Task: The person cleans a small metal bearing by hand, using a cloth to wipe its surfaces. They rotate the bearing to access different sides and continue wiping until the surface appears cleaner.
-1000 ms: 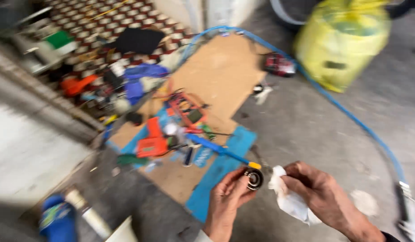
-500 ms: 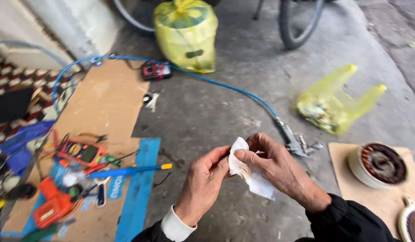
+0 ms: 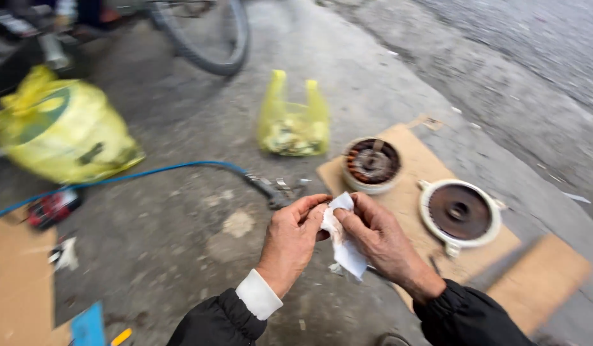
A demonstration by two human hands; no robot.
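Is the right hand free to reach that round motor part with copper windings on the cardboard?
Probably not straight away: the right hand is pinching a white cloth with the left hand. Otherwise nothing blocks the way to the wound motor part.

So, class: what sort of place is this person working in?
Probably an outdoor roadside repair spot: bare concrete ground, a bicycle wheel, and a motor stator and round cover laid on cardboard.
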